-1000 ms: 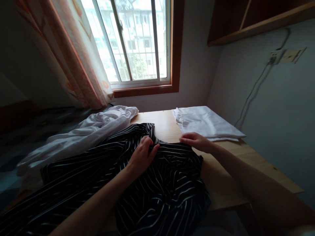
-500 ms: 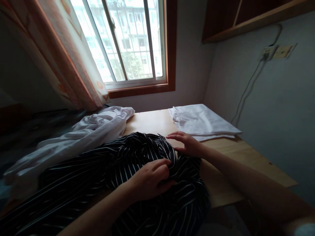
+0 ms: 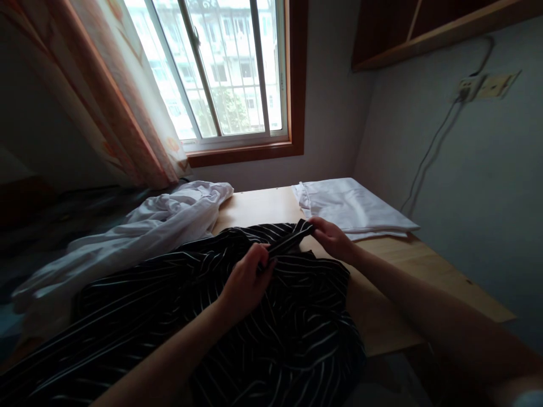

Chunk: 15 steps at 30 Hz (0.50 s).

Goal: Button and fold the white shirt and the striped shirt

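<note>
A black garment with thin white stripes (image 3: 297, 305) lies crumpled across the front of the wooden table and spreads to the lower left. My left hand (image 3: 248, 277) is closed on a strip of its edge near the middle. Farther right, my right hand (image 3: 333, 237) pinches the other end of that strip, so the edge is drawn out between both hands, slightly raised. The garment's exact kind cannot be made out from its folds.
A folded white cloth (image 3: 354, 209) lies at the table's back right, just beyond my right hand. Bunched white fabric (image 3: 169, 215) sits on the left. The wooden table (image 3: 258, 206) stands below a window (image 3: 229, 73) with a curtain (image 3: 123, 113). A cord (image 3: 428, 152) hangs from a wall socket (image 3: 469, 87).
Both hands have taken hold of the striped garment's edge and pulled it taut. My left hand moved a little left and up; the right hand's outstretched fingers have closed.
</note>
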{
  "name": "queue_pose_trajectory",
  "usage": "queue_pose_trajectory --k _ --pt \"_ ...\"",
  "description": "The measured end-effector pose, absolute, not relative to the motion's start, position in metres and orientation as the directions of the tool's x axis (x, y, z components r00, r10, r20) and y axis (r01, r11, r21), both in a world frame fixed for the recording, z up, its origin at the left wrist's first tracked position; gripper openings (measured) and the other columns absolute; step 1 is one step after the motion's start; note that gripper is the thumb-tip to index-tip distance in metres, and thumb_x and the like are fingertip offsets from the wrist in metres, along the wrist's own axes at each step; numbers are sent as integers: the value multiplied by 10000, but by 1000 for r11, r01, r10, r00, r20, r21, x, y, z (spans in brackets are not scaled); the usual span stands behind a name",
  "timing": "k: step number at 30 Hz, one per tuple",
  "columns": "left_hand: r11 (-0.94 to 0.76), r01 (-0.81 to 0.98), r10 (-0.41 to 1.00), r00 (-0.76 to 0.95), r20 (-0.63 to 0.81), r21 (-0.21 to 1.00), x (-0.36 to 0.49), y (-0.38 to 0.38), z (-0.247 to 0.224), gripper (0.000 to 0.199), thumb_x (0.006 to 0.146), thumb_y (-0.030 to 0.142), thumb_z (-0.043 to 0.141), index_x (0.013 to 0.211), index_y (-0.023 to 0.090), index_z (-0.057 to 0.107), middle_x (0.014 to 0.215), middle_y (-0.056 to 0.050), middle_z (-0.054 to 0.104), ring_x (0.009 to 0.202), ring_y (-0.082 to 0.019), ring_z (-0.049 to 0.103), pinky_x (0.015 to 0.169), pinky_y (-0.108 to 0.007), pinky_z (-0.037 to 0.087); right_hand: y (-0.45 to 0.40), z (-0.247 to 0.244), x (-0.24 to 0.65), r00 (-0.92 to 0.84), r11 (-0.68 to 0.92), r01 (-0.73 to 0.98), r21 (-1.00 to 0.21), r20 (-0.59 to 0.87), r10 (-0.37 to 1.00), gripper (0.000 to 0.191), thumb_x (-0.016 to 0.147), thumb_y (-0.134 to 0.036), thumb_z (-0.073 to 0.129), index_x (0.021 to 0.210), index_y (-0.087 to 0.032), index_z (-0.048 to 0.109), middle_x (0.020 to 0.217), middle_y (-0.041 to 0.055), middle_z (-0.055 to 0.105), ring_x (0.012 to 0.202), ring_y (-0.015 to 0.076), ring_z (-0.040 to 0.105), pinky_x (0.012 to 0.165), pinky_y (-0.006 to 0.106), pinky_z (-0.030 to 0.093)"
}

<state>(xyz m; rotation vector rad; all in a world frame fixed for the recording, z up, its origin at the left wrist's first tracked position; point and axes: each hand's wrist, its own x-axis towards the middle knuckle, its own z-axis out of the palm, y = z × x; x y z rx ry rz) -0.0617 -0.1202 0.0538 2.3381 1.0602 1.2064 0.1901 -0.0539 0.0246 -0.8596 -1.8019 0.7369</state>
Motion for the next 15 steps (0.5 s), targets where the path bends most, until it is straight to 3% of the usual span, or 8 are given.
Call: queue_pose_trajectory --k 4,9,12,15 --pt "-504 424 862 187 471 753 -69 -104 57 129 848 239 554 853 222 426 782 35 474 718 -118 468 685 -244 447 -55 29 187 -209 440 7 -898 429 879 278 858 -481 585 907 -208 571 849 31 613 817 186 585 803 341 501" --pt "-256 84 955 176 238 963 -70 -101 60 259 817 278 605 1045 227 494 851 22 550 735 -119 545 666 -238 483 -59 29 182 -248 249 -140 -958 277 928 300 833 -491 615 924 -212 553 781 -1 574 691 137 548 643 269 486" --pt "-145 2 970 196 141 990 -70 -103 64 365 791 318 621 1112 239 467 844 20 586 686 -126 575 612 -241 492 -59 32 187 -245 273 -65 -960 280 928 317 824 -499 634 904 -199 570 753 -6 583 633 122 524 570 246 444" --pt "-175 95 967 201 154 980 -72 -106 70 303 787 310 569 1062 246 458 757 42 552 610 -116 534 541 -221 449 -62 40 196 -225 421 209 -882 376 899 300 827 -486 649 841 -189 616 696 -11 580 619 123 509 567 252 411"
